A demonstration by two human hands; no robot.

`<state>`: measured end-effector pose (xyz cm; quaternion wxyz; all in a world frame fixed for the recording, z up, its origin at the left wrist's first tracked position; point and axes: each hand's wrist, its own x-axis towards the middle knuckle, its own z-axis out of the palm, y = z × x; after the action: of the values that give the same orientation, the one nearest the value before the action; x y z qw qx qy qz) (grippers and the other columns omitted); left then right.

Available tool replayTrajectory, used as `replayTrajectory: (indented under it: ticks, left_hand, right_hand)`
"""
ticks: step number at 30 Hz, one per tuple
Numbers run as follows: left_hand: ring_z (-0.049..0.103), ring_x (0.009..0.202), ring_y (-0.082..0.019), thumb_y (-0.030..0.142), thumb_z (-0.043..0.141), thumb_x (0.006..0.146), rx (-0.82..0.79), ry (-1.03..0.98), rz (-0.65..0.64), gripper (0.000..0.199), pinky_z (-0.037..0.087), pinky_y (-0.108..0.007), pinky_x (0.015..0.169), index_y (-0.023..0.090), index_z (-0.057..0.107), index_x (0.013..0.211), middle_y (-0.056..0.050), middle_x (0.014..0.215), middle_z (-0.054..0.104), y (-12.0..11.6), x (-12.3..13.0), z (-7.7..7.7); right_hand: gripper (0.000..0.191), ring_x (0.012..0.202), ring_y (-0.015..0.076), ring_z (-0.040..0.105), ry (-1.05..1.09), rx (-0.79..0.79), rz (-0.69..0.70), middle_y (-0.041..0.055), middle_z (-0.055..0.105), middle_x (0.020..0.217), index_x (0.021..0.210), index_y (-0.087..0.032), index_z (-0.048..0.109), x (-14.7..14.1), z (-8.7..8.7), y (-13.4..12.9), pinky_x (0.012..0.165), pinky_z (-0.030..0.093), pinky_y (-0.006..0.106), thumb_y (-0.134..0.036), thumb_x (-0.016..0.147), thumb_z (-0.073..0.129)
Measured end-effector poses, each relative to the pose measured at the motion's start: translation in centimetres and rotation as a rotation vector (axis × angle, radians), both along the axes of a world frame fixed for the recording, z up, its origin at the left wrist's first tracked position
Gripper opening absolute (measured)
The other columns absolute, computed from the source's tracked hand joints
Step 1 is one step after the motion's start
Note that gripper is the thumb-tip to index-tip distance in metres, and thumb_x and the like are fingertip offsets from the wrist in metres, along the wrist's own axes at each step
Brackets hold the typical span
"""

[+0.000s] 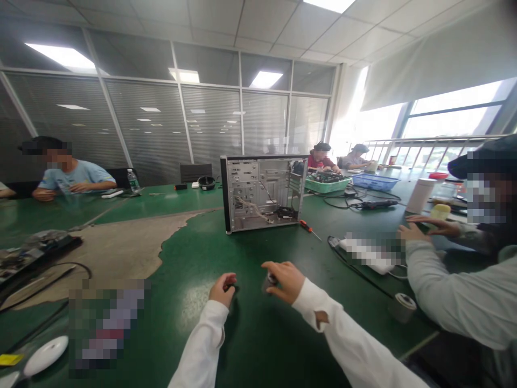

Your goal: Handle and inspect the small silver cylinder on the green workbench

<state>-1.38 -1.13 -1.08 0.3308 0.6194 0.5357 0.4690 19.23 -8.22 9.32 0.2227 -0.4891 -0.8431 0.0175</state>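
My right hand point(287, 281) is closed round a small, greyish, see-through container point(268, 282) just above the green tabletop. My left hand point(221, 290) is a little to the left of it, fingers curled toward the thumb. Something small and dark shows at those fingertips, too small to name. Beyond both hands stands an upright computer case point(264, 220) with its side off. Loose cables point(286, 212) and bare metal bays show inside. A screwdriver point(307, 227) with an orange and black handle lies by the case's lower right corner.
On the right, a co-worker's hands point(420, 229) are near a white power strip point(371, 256) and a tape roll point(404, 307). Green point(329, 185) and blue point(375, 182) baskets stand farther back. On the left are a tray of parts point(38, 250), cables and a white mouse-like object point(46, 355).
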Motion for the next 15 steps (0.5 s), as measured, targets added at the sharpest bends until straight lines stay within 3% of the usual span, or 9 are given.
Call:
replayTrajectory:
  ticks: [3, 6, 11, 15]
  left_hand:
    - [0.057, 0.077, -0.017, 0.015, 0.047, 0.060, 0.004, -0.044, -0.005, 0.024, 0.044, -0.027, 0.065, 0.014, 0.054, 0.083, -0.006, 0.076, 0.062, -0.1, -0.2, 0.4]
    - [0.056, 0.081, -0.018, 0.020, 0.048, 0.062, 0.014, -0.066, 0.019, 0.024, 0.044, -0.026, 0.063, 0.014, 0.054, 0.085, -0.008, 0.082, 0.061, -0.3, -0.2, 0.9]
    - [0.056, 0.083, -0.017, 0.016, 0.049, 0.061, 0.046, -0.074, 0.006, 0.028, 0.044, -0.026, 0.065, 0.016, 0.053, 0.089, -0.006, 0.087, 0.060, -0.6, 0.0, 1.9]
    - [0.054, 0.087, -0.017, 0.012, 0.050, 0.058, 0.072, 0.004, -0.068, 0.040, 0.043, -0.029, 0.071, 0.018, 0.048, 0.098, -0.005, 0.093, 0.059, -1.3, 0.3, 2.7]
  right_hand:
    - [0.059, 0.082, 0.0202, 0.053, 0.005, -0.080, 0.024, 0.0050, 0.058, 0.086, 0.110, -0.019, 0.036, -4.3, -1.3, 3.4, 0.074, 0.035, 0.032, -0.026, 0.057, 0.060]
    - [0.065, 0.085, 0.0228, 0.052, 0.037, -0.109, 0.031, 0.0079, 0.057, 0.092, 0.116, -0.017, 0.030, -6.7, -3.2, 5.6, 0.075, 0.035, 0.035, -0.024, 0.057, 0.058]
    - [0.081, 0.101, 0.0248, 0.042, 0.321, -0.149, 0.024, 0.0117, 0.045, 0.109, 0.123, -0.015, 0.016, -7.2, -7.5, 6.1, 0.081, 0.035, 0.038, -0.021, 0.053, 0.059]
    - [0.083, 0.094, 0.0216, 0.047, 0.508, -0.205, 0.050, 0.0072, 0.048, 0.103, 0.123, -0.019, 0.014, -6.4, -9.3, 5.7, 0.083, 0.036, 0.037, -0.014, 0.051, 0.056]
